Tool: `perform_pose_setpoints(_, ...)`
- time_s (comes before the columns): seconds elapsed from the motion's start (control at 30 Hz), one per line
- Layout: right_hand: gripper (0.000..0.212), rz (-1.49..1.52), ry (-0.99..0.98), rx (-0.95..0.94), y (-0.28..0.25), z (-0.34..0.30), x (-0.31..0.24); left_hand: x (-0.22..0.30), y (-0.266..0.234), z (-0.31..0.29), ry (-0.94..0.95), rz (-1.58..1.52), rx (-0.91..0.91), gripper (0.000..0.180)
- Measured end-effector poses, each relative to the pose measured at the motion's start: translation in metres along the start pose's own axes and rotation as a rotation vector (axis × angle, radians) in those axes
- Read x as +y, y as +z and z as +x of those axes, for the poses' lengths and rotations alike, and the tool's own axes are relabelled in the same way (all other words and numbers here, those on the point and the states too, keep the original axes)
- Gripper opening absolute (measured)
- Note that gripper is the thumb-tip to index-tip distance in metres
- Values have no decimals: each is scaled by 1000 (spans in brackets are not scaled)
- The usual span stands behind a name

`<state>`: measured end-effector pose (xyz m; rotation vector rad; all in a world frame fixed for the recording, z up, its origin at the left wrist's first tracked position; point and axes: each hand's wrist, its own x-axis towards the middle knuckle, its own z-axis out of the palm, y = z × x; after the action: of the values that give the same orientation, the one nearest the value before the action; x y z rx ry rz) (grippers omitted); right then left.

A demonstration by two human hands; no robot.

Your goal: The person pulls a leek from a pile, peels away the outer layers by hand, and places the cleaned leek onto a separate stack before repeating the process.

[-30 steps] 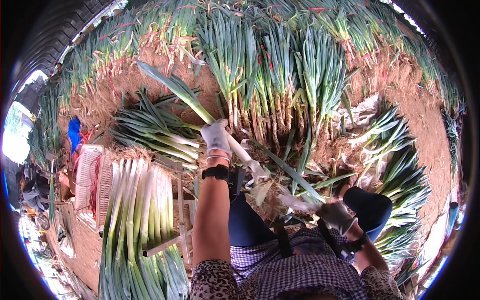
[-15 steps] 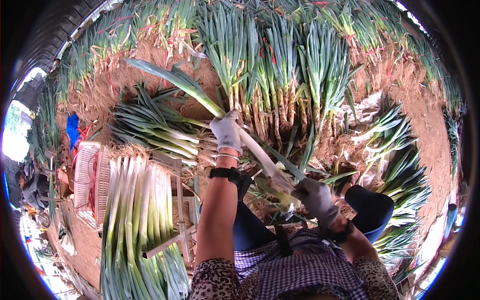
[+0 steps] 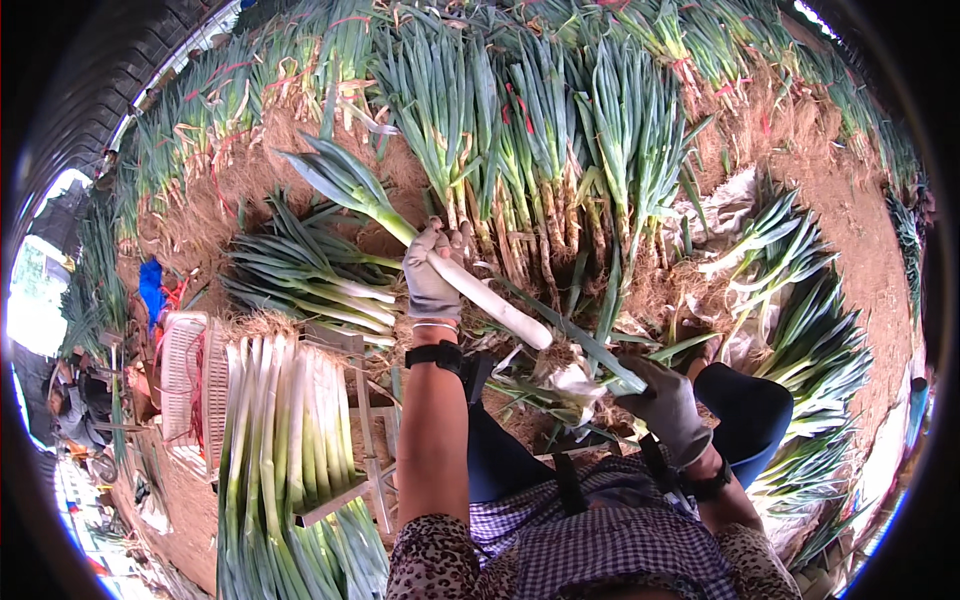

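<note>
My left hand (image 3: 432,270), in a pale work glove, is wrapped round a leek (image 3: 490,305). The leek slants from dark green leaves at the upper left down to a smooth white end at the lower right. My right hand (image 3: 672,408), gloved as well, is closed lower down to the right, apart from that white end. One long green leaf (image 3: 585,342) reaches to its fingers; what lies inside the grip is hidden. Pale peelings and roots (image 3: 565,380) lie below the leek's end.
Clean leeks (image 3: 285,420) are stacked in a metal frame (image 3: 372,450) at the left, beside a pale plastic basket (image 3: 185,375). More leeks lie in a pile (image 3: 305,275) behind them. Upright leek bunches (image 3: 560,120) line the far side. Others (image 3: 815,370) lie along the right.
My right hand has moved right and slightly down, away from the leek's white end. My left hand has shifted slightly left and turned, still holding the leek. The white end now shows uncovered.
</note>
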<state>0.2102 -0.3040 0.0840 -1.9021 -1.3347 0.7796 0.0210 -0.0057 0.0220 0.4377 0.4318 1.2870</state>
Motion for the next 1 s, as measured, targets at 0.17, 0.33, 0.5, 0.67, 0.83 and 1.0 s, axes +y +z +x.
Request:
perform_pose_setpoints(0.17,29,-84,-304,116,21,47,-47,3,10,-9,20,-26,-186,16)
perform_pose_setpoints(0.33,26,-459,-286,35,47,94,-59,-7,23,-17,75,174,-25,15)
perform_pose_setpoints(0.5,22,-768,-246,-138,66,99,-64,-6,29,-22,155,229,2,14)
perform_pose_setpoints(0.67,18,-565,-270,-43,78,106,-33,2,47,-33,186,216,-56,19)
perform_pose_setpoints(0.83,13,408,-69,-34,71,99,-24,8,37,-33,234,274,-208,21)
perform_pose_setpoints(1.0,21,199,-271,-43,67,100,-43,6,30,-33,173,142,-185,27)
